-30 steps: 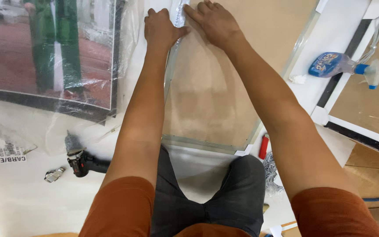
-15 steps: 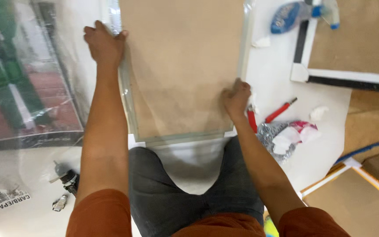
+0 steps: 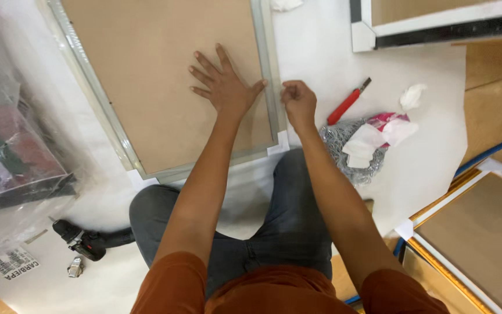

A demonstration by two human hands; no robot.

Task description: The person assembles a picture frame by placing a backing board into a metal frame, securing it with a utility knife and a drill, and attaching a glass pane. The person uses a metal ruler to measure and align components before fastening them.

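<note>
I see my left hand [image 3: 225, 87] pressed flat, fingers spread, on the brown backing board of a pale silver-edged picture frame [image 3: 164, 70] lying face down on the white-covered worktop [image 3: 321, 52]. My right hand [image 3: 298, 102] is curled shut at the frame's right edge, near its lower corner; I cannot tell whether it pinches anything. Just right of that hand lie a red-handled utility knife [image 3: 347, 103] and a grey mesh bundle with crumpled white paper [image 3: 358, 145], well short of the bare white surface beyond.
</note>
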